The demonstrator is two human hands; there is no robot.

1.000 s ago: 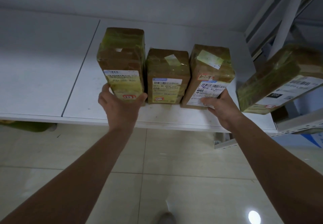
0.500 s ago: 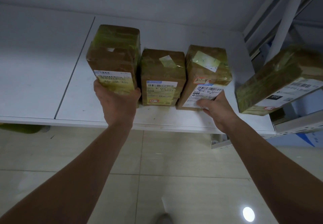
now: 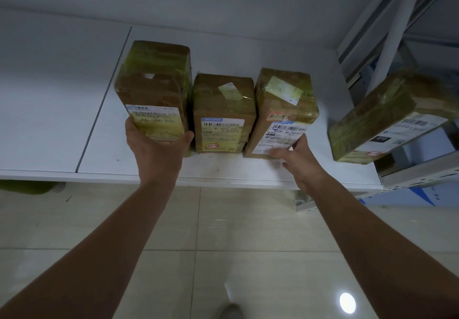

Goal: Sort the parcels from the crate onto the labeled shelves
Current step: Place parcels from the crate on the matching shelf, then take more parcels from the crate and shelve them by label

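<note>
Beige tiled floor (image 3: 248, 219), bright light glare (image 3: 347, 303), grey shoe tip (image 3: 229, 311)

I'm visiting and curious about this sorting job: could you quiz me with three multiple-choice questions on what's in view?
1. Which parcel does the left hand grip? A) leftmost parcel B) the middle one C) none
2. How many parcels are in view? A) two B) four C) six
3. How does the far-right parcel sit? A) upright B) tilted C) torn open
Answers: 1 A, thumb and fingers clasp its lower end, the right hand holds the third parcel; 2 B, three in a row, one apart; 3 B, it leans askew.
</note>
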